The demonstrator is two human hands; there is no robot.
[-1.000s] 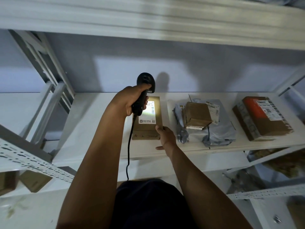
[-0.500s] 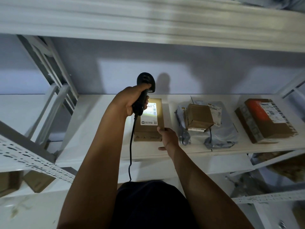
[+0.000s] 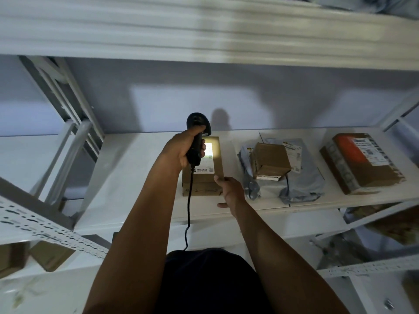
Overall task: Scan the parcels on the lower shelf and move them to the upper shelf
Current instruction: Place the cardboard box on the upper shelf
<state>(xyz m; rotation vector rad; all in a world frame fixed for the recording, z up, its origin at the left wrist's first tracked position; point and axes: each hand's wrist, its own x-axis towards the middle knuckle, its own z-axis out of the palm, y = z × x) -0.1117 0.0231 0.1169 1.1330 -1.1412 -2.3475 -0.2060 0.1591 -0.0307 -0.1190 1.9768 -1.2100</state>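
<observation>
On the lower shelf [image 3: 140, 168], the box [image 3: 218, 162] is being touched at its near corner by the right hand [image 3: 231, 189], its grip unclear, while the scanner [image 3: 196, 139], being gripped by the left hand [image 3: 181, 152], is best being held square over the label [image 3: 209, 158].

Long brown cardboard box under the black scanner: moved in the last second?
No. The long brown cardboard box keeps the same gap to the small brown box on the grey bag.

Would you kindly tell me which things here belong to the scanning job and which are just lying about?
Job: scanner in left hand, lit box, small box, grey bags, red-labelled box, lower shelf, upper shelf.
Lying about: boxes below the left rack.
</observation>
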